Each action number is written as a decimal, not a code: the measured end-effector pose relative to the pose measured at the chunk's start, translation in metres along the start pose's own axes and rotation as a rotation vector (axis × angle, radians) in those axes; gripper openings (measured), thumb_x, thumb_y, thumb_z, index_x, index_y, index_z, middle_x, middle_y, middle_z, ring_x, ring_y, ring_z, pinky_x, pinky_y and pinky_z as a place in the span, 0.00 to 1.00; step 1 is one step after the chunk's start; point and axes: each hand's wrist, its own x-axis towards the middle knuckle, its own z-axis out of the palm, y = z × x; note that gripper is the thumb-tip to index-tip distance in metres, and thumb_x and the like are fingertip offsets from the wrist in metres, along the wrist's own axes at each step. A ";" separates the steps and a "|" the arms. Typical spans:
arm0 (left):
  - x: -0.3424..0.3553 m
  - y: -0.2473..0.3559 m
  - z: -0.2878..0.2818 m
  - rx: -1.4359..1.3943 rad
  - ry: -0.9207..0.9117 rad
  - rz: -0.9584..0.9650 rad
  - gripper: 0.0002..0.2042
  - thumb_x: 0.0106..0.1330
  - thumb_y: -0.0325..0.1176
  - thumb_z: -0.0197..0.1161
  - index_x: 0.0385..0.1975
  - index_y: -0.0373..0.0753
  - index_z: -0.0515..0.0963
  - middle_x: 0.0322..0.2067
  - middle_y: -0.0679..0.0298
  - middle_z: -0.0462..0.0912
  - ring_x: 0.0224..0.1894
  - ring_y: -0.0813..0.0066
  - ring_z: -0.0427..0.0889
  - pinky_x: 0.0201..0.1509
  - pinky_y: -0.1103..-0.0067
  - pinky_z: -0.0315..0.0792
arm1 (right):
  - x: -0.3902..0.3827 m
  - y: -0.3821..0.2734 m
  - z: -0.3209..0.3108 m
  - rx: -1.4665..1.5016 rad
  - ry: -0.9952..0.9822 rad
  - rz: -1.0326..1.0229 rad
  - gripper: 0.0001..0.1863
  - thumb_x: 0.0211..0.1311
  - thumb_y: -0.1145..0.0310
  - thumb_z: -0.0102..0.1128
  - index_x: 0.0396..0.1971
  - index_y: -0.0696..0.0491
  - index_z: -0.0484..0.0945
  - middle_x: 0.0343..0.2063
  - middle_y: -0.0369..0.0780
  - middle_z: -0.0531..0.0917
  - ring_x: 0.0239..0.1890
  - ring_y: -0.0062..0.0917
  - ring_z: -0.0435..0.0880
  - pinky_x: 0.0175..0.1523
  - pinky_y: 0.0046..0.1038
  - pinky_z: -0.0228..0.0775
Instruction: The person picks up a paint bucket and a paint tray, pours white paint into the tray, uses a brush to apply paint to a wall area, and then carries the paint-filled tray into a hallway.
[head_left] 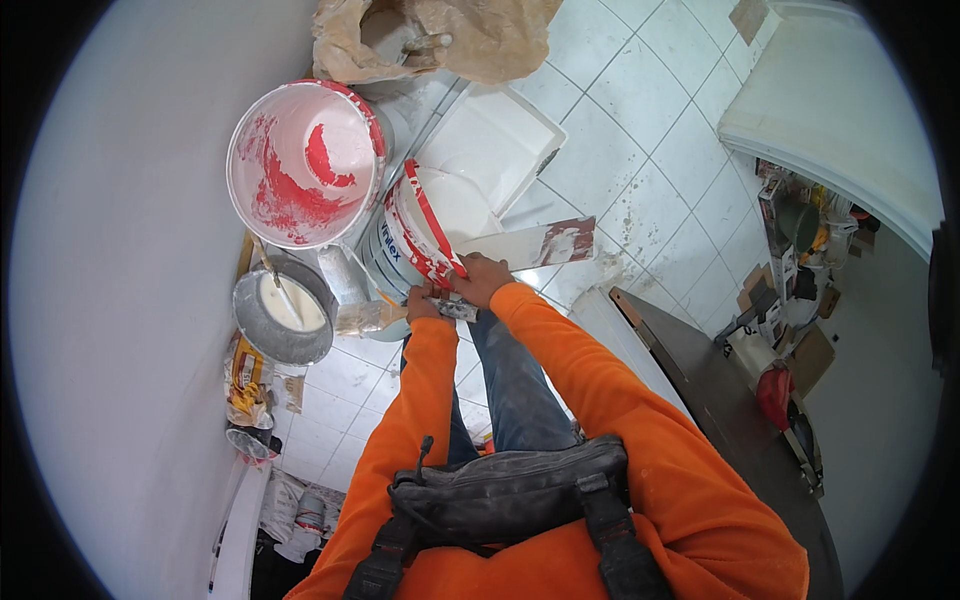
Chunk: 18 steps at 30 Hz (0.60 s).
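In front of me stands a white paint bucket (385, 250) with a red-smeared rim, holding white, creamy material. My right hand (484, 281) is closed at its near rim, against a wide flat putty blade (535, 246) that reaches out to the right, its far end streaked reddish and white. The fingers' underside is hidden. Just left and nearer, my left hand (428, 303) is closed around a smaller putty knife (368, 318). This knife's coated blade points left, and its grey handle shows under my right hand.
A large red-stained bucket (300, 165) leans by the left wall. Below it, a grey bucket (310, 345) holds white liquid and a stirring stick. A white tray (525, 130) and an open paper sack (480, 40) lie beyond. A dark panel edge (700, 370) rises on the right.
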 end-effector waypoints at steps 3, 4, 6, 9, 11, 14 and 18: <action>-0.001 0.000 0.002 -0.018 0.017 0.008 0.03 0.50 0.26 0.51 0.24 0.38 0.67 0.23 0.67 0.69 0.24 0.75 0.70 0.32 0.79 0.68 | -0.005 -0.005 -0.005 0.031 0.042 -0.016 0.23 0.59 0.51 0.44 0.47 0.50 0.73 0.43 0.46 0.76 0.47 0.43 0.75 0.51 0.51 0.59; -0.003 0.001 0.005 -0.026 0.034 0.016 0.03 0.49 0.26 0.51 0.24 0.38 0.67 0.22 0.67 0.69 0.24 0.75 0.70 0.32 0.79 0.68 | -0.003 -0.003 -0.003 0.019 0.035 -0.008 0.23 0.59 0.51 0.44 0.51 0.46 0.69 0.43 0.46 0.77 0.48 0.42 0.75 0.51 0.54 0.58; -0.008 0.001 0.008 -0.016 0.018 0.040 0.03 0.49 0.26 0.51 0.24 0.38 0.67 0.22 0.66 0.70 0.24 0.75 0.70 0.32 0.79 0.68 | 0.002 0.001 0.003 -0.004 0.018 0.007 0.28 0.59 0.50 0.44 0.60 0.39 0.62 0.42 0.44 0.78 0.48 0.39 0.76 0.52 0.60 0.55; -0.009 0.002 0.009 -0.009 0.037 0.026 0.03 0.49 0.26 0.52 0.24 0.38 0.67 0.22 0.66 0.71 0.24 0.74 0.70 0.32 0.79 0.69 | 0.003 0.001 0.003 -0.017 0.007 0.015 0.28 0.59 0.50 0.44 0.59 0.40 0.62 0.43 0.45 0.78 0.48 0.39 0.76 0.52 0.59 0.56; -0.008 0.002 0.009 -0.022 0.059 0.015 0.03 0.49 0.26 0.52 0.24 0.38 0.67 0.23 0.66 0.71 0.24 0.74 0.71 0.32 0.79 0.69 | 0.002 -0.001 0.001 -0.016 -0.022 0.010 0.27 0.59 0.50 0.44 0.59 0.40 0.62 0.43 0.45 0.78 0.48 0.40 0.76 0.51 0.59 0.56; -0.008 0.001 0.011 -0.049 0.072 0.025 0.02 0.49 0.26 0.51 0.23 0.38 0.68 0.22 0.66 0.71 0.25 0.75 0.71 0.33 0.78 0.70 | 0.001 -0.003 -0.001 -0.007 -0.050 0.024 0.27 0.59 0.49 0.44 0.59 0.40 0.63 0.44 0.45 0.78 0.49 0.40 0.76 0.53 0.59 0.55; -0.011 0.001 0.000 -0.023 -0.035 0.053 0.03 0.50 0.25 0.51 0.25 0.36 0.69 0.24 0.66 0.72 0.27 0.74 0.73 0.38 0.78 0.72 | -0.002 -0.011 -0.003 0.004 -0.049 0.067 0.28 0.58 0.47 0.43 0.57 0.43 0.66 0.44 0.47 0.79 0.49 0.43 0.75 0.56 0.57 0.52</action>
